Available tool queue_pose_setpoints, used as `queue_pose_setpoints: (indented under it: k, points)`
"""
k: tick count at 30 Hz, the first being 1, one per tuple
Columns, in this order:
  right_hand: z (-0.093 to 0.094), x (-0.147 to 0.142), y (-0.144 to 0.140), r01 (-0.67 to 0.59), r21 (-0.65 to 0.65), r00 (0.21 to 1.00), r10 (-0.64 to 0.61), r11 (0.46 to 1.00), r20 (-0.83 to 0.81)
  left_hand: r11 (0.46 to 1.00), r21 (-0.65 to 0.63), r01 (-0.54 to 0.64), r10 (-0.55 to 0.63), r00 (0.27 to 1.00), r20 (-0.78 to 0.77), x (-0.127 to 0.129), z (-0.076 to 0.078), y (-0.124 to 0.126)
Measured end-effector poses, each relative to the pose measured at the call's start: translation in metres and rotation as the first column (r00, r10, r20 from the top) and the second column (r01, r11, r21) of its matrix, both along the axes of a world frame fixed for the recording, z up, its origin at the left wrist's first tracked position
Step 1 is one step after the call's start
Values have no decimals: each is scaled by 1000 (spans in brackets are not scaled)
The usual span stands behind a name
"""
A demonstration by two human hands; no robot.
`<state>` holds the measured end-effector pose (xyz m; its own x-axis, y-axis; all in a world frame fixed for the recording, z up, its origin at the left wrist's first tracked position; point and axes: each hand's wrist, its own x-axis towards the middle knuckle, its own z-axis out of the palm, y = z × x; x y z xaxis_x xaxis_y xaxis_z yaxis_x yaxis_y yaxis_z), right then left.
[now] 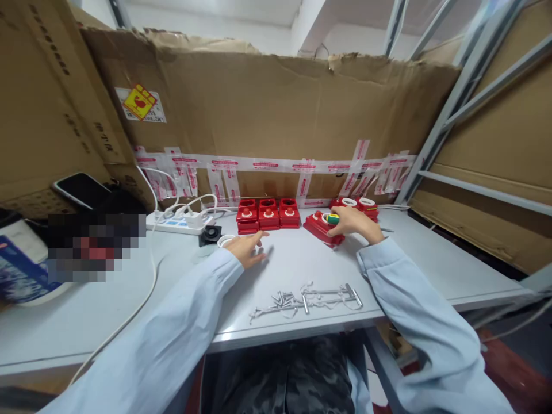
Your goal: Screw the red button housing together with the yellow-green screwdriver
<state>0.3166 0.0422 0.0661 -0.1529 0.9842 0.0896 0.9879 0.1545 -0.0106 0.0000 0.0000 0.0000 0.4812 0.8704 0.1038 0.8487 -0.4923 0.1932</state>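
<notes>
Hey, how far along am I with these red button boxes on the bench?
Looking done: three red button boxes stand in a row by the cardboard wall. In hand: your right hand holds a green-handled tool on a fourth red box; your left hand rests open on the table. Probably left: two white-ringed red units behind, and loose screws up front.

Count: 3 red button boxes (268,214) in a row at the back, 1 more red unit (321,229) under the right hand (356,224), 2 white-ringed red parts (357,204) behind it. 1 power strip (179,224), 1 phone (81,190), 1 black part (211,234). Screws (282,299) too small to count.
</notes>
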Motion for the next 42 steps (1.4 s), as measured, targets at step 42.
queue_pose_setpoints:
  k: [42]
  points:
    - [-18, -1, -22, -611, -433, 766, 358, 663, -534, 973, -153, 175, -134, 960, 245, -23, 15, 4]
